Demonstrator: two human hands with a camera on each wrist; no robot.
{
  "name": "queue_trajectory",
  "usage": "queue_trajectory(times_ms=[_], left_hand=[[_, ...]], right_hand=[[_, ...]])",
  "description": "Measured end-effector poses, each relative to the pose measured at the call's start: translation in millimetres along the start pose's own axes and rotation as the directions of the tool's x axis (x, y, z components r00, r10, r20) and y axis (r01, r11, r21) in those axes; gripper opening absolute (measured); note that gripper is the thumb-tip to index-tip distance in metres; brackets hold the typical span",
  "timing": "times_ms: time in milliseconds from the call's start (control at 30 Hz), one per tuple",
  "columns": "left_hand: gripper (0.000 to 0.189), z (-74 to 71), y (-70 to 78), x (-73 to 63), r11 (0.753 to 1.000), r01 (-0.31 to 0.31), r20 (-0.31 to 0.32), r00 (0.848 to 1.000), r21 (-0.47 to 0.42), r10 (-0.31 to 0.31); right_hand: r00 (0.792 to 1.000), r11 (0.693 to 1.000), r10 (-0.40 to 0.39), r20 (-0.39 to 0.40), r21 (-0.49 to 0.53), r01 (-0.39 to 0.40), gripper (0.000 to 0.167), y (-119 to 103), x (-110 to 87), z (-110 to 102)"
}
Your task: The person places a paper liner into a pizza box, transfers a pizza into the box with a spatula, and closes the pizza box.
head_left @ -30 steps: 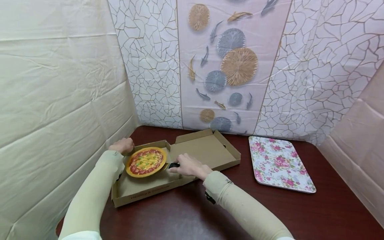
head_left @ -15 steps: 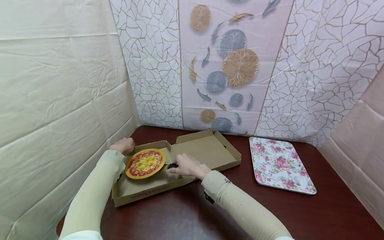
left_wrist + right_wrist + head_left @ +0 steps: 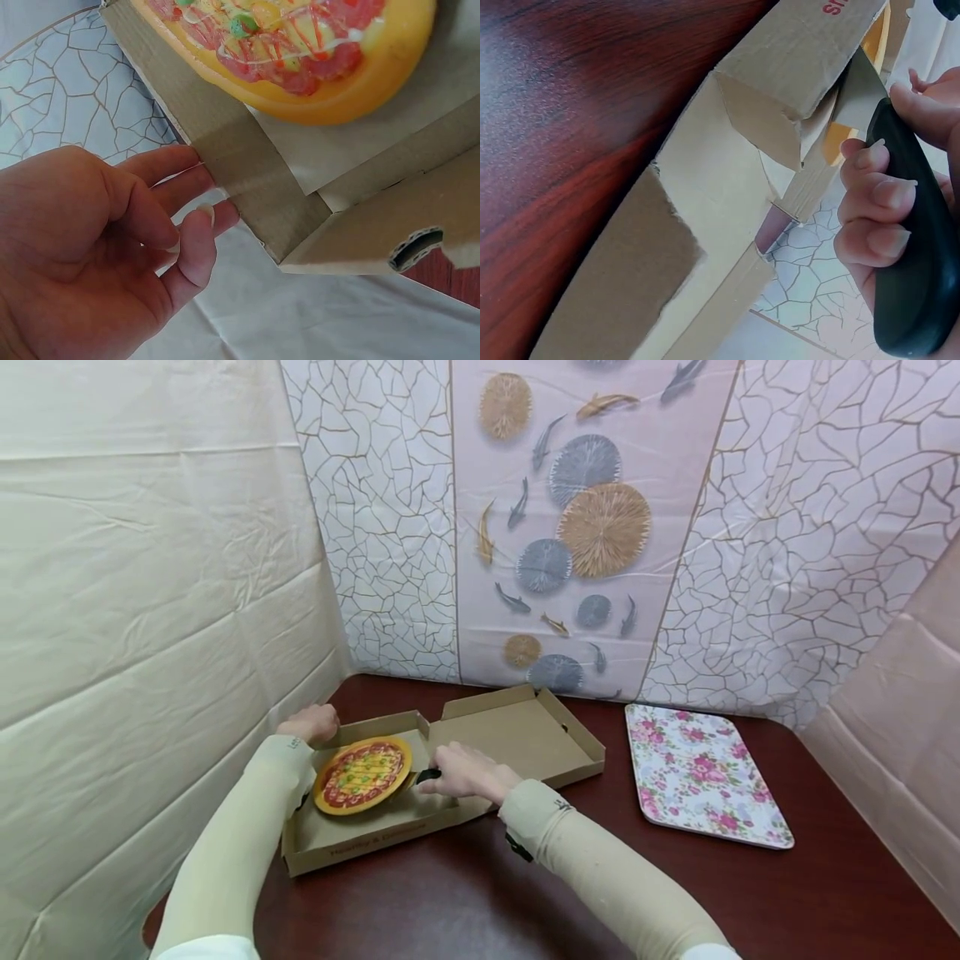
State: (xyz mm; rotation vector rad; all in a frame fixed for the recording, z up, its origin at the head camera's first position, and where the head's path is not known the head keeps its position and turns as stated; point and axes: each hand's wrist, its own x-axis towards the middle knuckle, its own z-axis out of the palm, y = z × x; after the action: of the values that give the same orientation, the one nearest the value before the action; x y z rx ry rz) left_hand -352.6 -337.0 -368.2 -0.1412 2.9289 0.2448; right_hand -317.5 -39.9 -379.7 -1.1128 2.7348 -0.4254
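Note:
A round pizza (image 3: 364,775) with a yellow crust lies tilted in the left half of an open cardboard pizza box (image 3: 375,835). My right hand (image 3: 465,772) grips the black handle (image 3: 915,247) of a pizza server, whose metal blade (image 3: 861,88) reaches over the box wall to the pizza; its tip is hidden beneath the pizza. My left hand (image 3: 310,724) is at the box's left side. In the left wrist view, its fingertips (image 3: 201,180) touch the outer edge of the cardboard wall, while the thumb stays off the box.
The box lid (image 3: 517,735) lies folded back to the right. A floral board (image 3: 705,777) rests farther right on the dark red wooden table (image 3: 570,877). Cloth-covered walls (image 3: 390,568) stand behind and at both sides.
The pizza has sunk slightly toward the near side of the box. My right hand has shifted a little left with the pizza server. The left hand has stayed at the box's side.

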Motion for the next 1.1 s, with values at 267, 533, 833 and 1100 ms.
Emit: queue_trajectory(times_ms=[267, 533, 833, 1100], left_hand=[[0.021, 0.3, 1.1, -0.1, 1.000, 0.018, 0.005, 1.000, -0.014, -0.018], [0.023, 0.9, 0.0, 0.1, 0.999, 0.031, 0.009, 0.999, -0.020, -0.031], [0.027, 0.8, -0.2, -1.6, 0.999, 0.029, 0.002, 1.000, -0.037, -0.029], [0.029, -0.5, 0.1, -3.3, 1.000, 0.008, -0.007, 1.000, -0.029, -0.008]], right_hand=[[0.999, 0.999, 0.020, 0.025, -0.040, -0.019, 0.040, -5, 3.2, -4], [0.999, 0.997, 0.034, 0.029, -0.072, -0.032, 0.039, -7, 5.1, -11], [0.998, 0.994, 0.026, 0.064, -0.110, -0.019, 0.049, -12, 7.8, -20], [0.997, 0.990, 0.031, 0.075, -0.141, -0.021, 0.047, -17, 9.3, -27]])
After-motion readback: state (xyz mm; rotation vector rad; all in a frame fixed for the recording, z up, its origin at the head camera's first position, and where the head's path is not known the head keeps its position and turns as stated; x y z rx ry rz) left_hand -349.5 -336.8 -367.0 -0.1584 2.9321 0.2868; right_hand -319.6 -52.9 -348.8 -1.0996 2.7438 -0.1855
